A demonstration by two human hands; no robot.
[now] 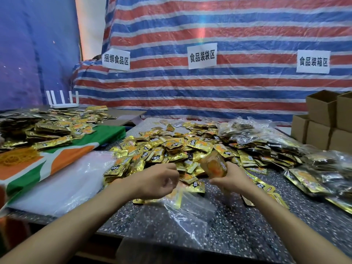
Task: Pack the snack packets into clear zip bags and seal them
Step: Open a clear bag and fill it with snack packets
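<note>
My right hand (235,179) grips a packet stack (214,165) at the zip bag's (190,208) one o'clock; my left hand (158,181) curls at ten, hold unclear.

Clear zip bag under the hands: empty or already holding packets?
Not empty: a gold packet shows inside the clear zip bag. How many, cannot tell.

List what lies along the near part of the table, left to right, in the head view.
Yellow rubber bands → stack of empty clear bags → left hand → bundle of packets → right hand gripping it → bagged packets at the right edge.
</note>
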